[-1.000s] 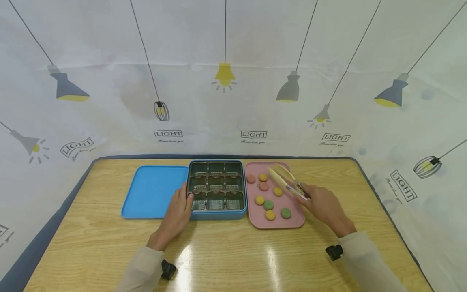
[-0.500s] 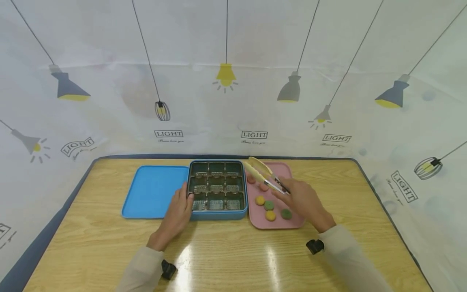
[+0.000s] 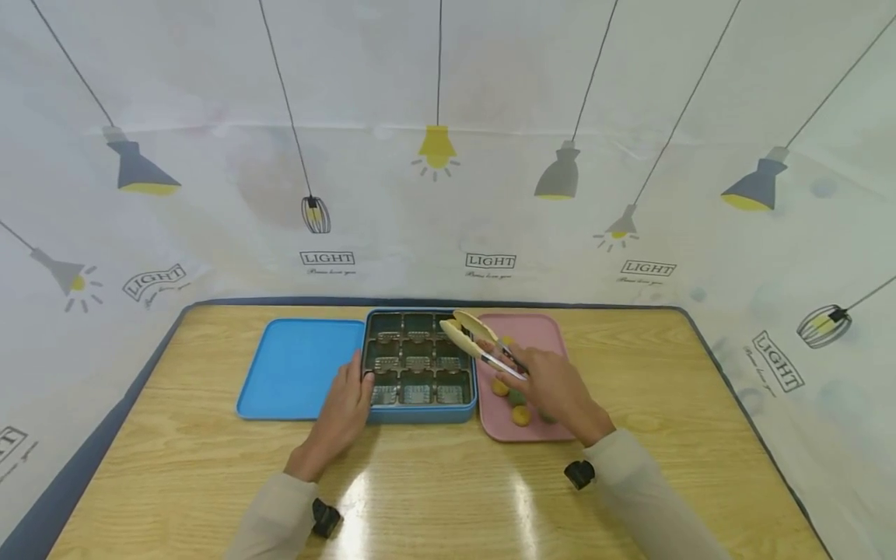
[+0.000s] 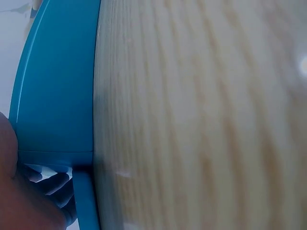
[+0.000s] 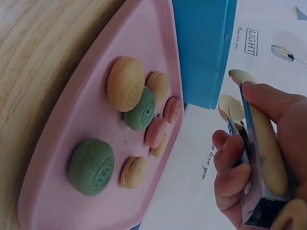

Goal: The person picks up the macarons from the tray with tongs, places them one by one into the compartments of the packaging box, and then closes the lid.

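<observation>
My left hand [image 3: 343, 400] holds the near left corner of a blue box [image 3: 420, 416], thumb at the rim and fingers along its left wall. A clear plastic insert [image 3: 418, 348] divides the box into several compartments. In my right hand [image 3: 556, 389] is a pair of tongs [image 3: 490, 354] with cream tips and metal arms, gripped by the arms. Their tips hang over the back right compartment. I cannot tell whether anything sits between them. In the right wrist view, yellow, pink and green macarons [image 5: 91, 166] lie on the pink tray [image 5: 120, 206], below and beside the right hand.
A flat blue lid [image 3: 301, 369] lies left of the box, right against it. The pink tray stands close against the box's right side. A wall sheet printed with lamps [image 3: 437, 148] rises behind the wooden table [image 3: 434, 482].
My right hand has carried the tongs leftward, from over the pink tray to above the box's back right corner. My left hand has stayed at the box.
</observation>
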The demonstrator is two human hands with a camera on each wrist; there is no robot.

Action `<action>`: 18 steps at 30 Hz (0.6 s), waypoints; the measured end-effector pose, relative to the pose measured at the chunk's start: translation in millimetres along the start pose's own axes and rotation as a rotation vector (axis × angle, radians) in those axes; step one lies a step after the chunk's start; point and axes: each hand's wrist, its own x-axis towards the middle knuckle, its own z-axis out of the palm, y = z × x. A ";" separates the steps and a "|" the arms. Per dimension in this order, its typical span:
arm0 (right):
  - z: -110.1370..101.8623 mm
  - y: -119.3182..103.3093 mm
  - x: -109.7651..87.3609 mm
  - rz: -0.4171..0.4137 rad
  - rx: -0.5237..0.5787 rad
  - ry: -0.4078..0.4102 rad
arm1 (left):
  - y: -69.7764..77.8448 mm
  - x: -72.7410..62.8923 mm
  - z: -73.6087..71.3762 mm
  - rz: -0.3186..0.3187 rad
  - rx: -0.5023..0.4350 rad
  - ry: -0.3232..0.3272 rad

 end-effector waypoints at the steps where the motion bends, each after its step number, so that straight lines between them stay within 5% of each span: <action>1: -0.1 0.7 -0.7 0.000 -0.003 0.003 | 0.3 -0.1 0.1 -0.001 -0.002 -0.001; 18: -7.9 38.5 -16.1 -0.006 -0.025 0.087 | 2.2 -0.3 -1.1 -0.018 0.002 -0.015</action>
